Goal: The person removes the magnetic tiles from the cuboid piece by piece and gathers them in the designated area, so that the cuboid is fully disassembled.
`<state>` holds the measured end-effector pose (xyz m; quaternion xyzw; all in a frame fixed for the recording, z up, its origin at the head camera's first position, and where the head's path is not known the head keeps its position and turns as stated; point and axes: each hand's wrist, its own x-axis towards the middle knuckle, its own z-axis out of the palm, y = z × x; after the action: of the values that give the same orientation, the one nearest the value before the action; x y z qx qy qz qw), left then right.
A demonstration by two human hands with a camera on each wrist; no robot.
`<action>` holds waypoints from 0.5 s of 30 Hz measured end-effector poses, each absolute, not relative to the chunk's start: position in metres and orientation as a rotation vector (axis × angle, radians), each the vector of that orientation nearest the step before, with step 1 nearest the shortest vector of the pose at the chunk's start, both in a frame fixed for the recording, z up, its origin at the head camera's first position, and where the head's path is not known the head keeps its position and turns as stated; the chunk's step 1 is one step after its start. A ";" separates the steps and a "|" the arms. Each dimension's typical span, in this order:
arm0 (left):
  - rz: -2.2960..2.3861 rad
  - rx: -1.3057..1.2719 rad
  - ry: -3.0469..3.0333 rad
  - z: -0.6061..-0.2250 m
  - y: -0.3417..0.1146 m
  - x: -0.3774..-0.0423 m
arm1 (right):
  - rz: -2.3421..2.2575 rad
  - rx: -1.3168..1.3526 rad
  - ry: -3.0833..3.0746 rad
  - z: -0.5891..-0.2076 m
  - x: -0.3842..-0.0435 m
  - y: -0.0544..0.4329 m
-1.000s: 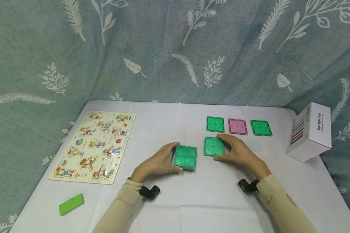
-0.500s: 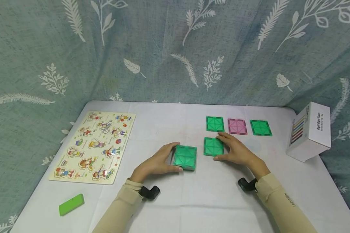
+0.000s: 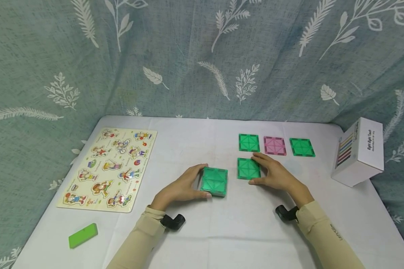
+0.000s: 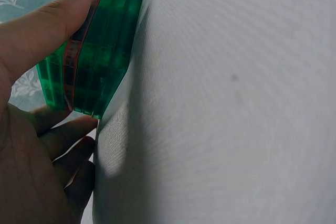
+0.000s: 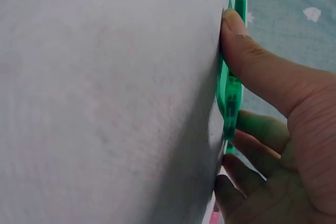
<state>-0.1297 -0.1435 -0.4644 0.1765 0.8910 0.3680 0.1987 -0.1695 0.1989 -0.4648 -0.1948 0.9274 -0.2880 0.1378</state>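
My left hand (image 3: 183, 185) grips a stack of square translucent green magnetic tiles (image 3: 214, 181), thumb on the near side and fingers at the far side. One reddish layer shows among the green ones in the stack (image 4: 105, 45) in the left wrist view. To its right, a single green magnetic tile (image 3: 248, 169) lies flat, close to the white cloth. My right hand (image 3: 277, 175) pinches that tile by its right side, between thumb and fingers; the right wrist view shows the thumb along the tile's edge (image 5: 231, 98).
Behind the right hand runs a row: a green tile (image 3: 249, 142), a pink tile (image 3: 275, 145) and another green tile (image 3: 302, 147). A white box (image 3: 360, 151) stands at the right. On the left lie a picture puzzle board (image 3: 109, 170) and a light green block (image 3: 83, 235).
The single green tile and my right hand have shifted very slightly to the right. My left hand and the stack stay in place.
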 end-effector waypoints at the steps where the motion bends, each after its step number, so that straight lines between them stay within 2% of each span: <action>1: 1.030 0.495 2.491 -0.465 -0.143 -0.130 | -0.839 -0.562 2.679 -0.464 -0.169 0.200; 15: 1.002 0.475 2.498 -0.465 -0.143 -0.132 | -0.936 -0.485 2.647 -0.467 -0.171 0.202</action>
<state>-0.1322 -0.1434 -0.4654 0.1701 0.8950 0.3591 0.2029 -0.1710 0.2018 -0.4675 -0.1684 0.9191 -0.3251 0.1459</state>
